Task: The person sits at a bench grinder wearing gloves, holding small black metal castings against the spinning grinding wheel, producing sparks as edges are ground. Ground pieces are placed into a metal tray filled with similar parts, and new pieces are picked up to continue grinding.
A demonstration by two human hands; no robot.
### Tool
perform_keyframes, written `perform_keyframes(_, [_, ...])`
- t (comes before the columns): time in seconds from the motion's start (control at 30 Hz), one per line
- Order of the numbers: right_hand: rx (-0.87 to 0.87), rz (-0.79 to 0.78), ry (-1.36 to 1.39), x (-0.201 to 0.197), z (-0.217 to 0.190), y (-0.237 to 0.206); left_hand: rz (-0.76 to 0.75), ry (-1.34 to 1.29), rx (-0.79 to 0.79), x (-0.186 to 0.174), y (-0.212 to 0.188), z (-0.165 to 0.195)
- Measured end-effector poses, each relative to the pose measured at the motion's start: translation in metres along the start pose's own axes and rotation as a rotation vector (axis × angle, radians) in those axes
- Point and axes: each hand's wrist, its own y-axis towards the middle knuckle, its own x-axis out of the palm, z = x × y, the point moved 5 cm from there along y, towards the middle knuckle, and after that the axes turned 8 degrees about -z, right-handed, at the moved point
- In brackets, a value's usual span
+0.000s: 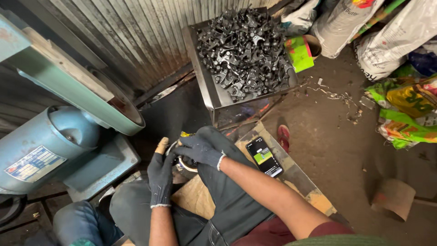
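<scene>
Both my hands wear dark knit gloves. My left hand (160, 175) and my right hand (199, 149) close together around a small round object with a white rim (185, 164), held over my knees. What the object is stays mostly hidden by my fingers. A bit of yellow shows above my right hand. I sit in dark trousers in front of a belt grinder (77, 86).
A metal tray (207, 82) piled with several dark forged metal parts (246, 48) stands ahead. A phone with a lit screen (265, 156) lies on a board by my right leg. The blue motor (48, 146) sits left. Sacks and bags (400, 68) crowd the right.
</scene>
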Motion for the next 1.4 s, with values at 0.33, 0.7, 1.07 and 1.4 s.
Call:
perform_keyframes(0.33, [-0.541, 0.226, -0.542, 0.046, -0.013, 0.054, 0.062, 0.667, -0.121, -0.072, 0.034, -0.019])
perform_keyframes(0.7, [-0.374, 0.028, -0.300, 0.105, 0.040, 0.137, 0.526, 0.053, -0.397, -0.095, 0.069, -0.093])
perform_keyframes(1.07, [0.130, 0.316, 0.084, 0.051, 0.045, 0.069, 0.206, -0.049, -0.098, -0.051, 0.061, -0.037])
perform_keyframes(1.4, [0.342, -0.017, 0.548, 0.084, 0.027, 0.121, 0.460, -0.068, -0.350, -0.083, 0.065, -0.064])
